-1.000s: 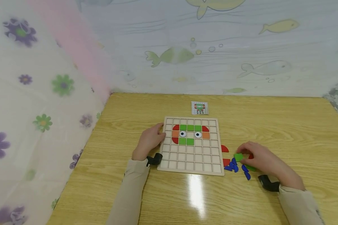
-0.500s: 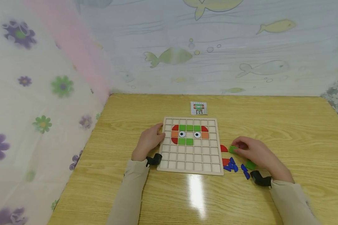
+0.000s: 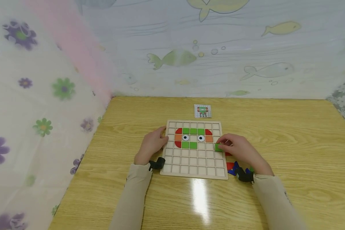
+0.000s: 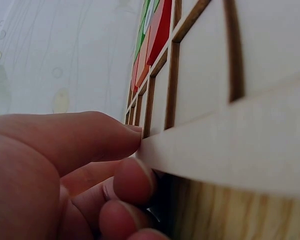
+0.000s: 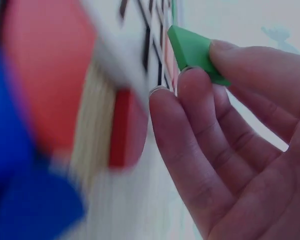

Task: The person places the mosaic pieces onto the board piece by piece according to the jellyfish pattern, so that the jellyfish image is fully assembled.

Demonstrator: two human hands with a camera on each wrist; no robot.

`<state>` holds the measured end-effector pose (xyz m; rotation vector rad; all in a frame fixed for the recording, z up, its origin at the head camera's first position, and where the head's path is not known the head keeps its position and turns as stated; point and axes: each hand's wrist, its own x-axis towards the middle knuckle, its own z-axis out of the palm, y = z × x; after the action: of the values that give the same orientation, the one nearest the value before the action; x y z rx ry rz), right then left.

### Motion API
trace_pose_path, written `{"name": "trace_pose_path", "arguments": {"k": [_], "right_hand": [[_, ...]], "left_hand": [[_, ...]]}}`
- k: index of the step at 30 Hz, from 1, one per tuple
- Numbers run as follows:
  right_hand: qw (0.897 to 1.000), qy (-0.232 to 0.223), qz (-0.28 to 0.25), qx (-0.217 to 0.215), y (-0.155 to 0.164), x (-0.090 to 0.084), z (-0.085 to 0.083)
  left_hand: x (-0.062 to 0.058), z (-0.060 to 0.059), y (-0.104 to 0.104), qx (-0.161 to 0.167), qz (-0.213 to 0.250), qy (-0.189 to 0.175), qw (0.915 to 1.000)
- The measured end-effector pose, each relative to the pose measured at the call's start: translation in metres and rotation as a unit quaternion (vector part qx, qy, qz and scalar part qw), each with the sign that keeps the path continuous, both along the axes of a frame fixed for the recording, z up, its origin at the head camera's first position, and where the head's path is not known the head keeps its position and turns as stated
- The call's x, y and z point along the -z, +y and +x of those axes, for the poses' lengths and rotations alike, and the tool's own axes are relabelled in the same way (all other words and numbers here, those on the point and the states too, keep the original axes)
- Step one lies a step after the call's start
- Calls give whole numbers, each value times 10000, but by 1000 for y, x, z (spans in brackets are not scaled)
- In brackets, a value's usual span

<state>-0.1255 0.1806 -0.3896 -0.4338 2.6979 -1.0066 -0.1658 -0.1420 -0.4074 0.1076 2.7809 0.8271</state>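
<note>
We see the right hand (image 3: 237, 148) pinching a green tile (image 3: 218, 147) over the board's (image 3: 194, 171) right edge, apparently above an empty cell; the left hand (image 3: 151, 144) grips the left edge.

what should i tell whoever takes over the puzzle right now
Left hand grips the left edge of the grid board.
Right hand pinches a green square tile over the board's right side, not yet seated in a cell.
Done: red, green and orange tiles plus two eye pieces fill the upper rows.
Left: lower rows are bare; loose red pieces and blue pieces lie on the table right of the board. The pattern card lies behind the board.
</note>
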Motion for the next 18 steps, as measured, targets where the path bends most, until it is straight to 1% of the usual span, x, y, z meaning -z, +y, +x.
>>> {"name": "trace_pose_path", "arguments": {"k": [8,12,18], "right_hand": [[9998,17,-162,-109,-29,-2,-10],[9999,101,-116,-38,-39,2,-12],[9996,179,1,220,-51,9,-12]], "left_hand": [[-1,0,0,-10,-63,-14,10000],[0,-1,1,27,-69,-41,10000],[0,-2,1,2,-101,-65,9999]]}}
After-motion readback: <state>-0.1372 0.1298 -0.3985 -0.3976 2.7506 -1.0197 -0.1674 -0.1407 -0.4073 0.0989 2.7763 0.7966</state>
